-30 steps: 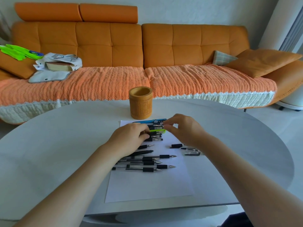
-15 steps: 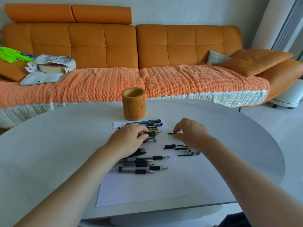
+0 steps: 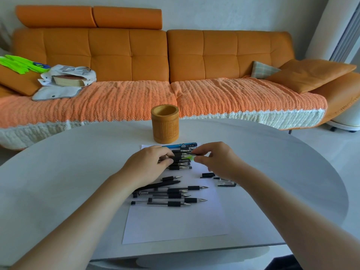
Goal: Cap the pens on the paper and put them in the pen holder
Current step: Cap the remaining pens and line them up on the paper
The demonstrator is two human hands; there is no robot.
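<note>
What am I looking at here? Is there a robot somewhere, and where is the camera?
There is no robot. These are a person's two bare hands, filmed by one wide camera worn on the head, looking forward and down. That is why both forearms reach in from the bottom. A white paper lies on a grey table, with many uncapped pens on it and a few loose caps near its right edge. Behind the paper stands a brown holder; nothing sticks out of it. The left hand grips a green pen among the far pens. The right hand pinches what looks like a small black cap at its tip. An orange sofa stands beyond.
</note>
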